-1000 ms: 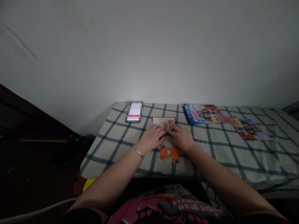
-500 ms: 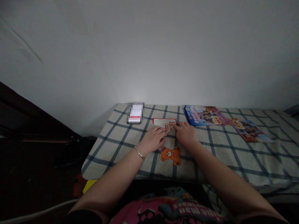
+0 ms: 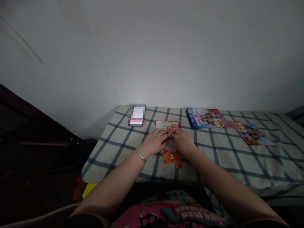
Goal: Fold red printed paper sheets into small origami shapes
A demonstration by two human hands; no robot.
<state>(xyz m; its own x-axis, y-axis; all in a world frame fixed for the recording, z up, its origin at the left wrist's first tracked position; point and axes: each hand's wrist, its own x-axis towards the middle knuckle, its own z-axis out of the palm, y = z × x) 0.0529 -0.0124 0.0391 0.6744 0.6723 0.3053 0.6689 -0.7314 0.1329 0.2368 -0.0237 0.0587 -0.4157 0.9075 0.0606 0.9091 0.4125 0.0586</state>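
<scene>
A small sheet of paper with a red border (image 3: 166, 124) lies on the checked cloth (image 3: 213, 148) in front of me. My left hand (image 3: 155, 141) rests palm down on its near left edge, fingers close together and pressed on it. My right hand (image 3: 182, 140) lies beside it on the near right edge, fingertips pinched at the paper where the two hands meet. A silver bangle (image 3: 140, 154) circles my left wrist. The near part of the paper is hidden under my fingers.
A phone with a lit screen (image 3: 137, 115) lies at the far left of the cloth. A blue leaflet stack (image 3: 204, 117) and another colourful leaflet (image 3: 251, 133) lie to the right. An orange bear print (image 3: 173, 158) marks the cloth near me. The wall rises just behind.
My right hand slid right along the paper's edge half a second ago and has come back left to meet my left hand. The left hand has hardly moved.
</scene>
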